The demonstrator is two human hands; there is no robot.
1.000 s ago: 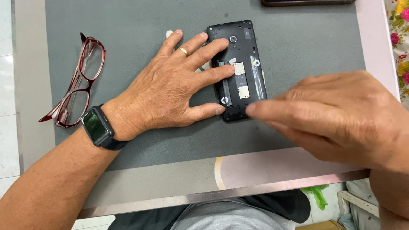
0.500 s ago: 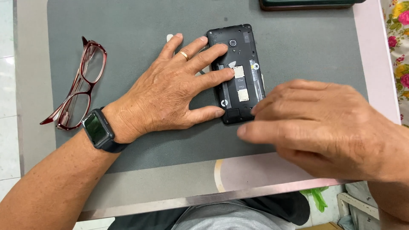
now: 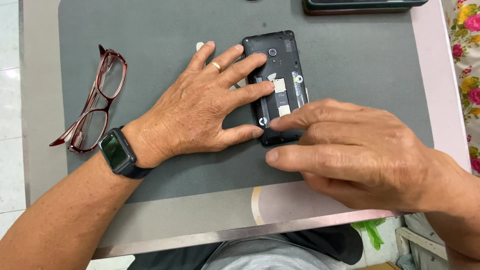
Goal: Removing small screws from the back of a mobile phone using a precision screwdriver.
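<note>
The opened smartphone [image 3: 278, 85] lies lengthwise away from the person, camera end far. The left hand [image 3: 200, 107], fingers spread, presses its left edge; the right hand [image 3: 350, 150], fingers loosely extended, touches its near end.

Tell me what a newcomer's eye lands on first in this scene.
First, the black phone lying back-up with its cover off, insides showing, in the middle of the grey mat. The left hand lies spread flat with its fingertips on the phone's left edge, while the right hand reaches in from the right, a finger at the phone's lower end. Red-framed glasses lie at the mat's left edge.
</note>
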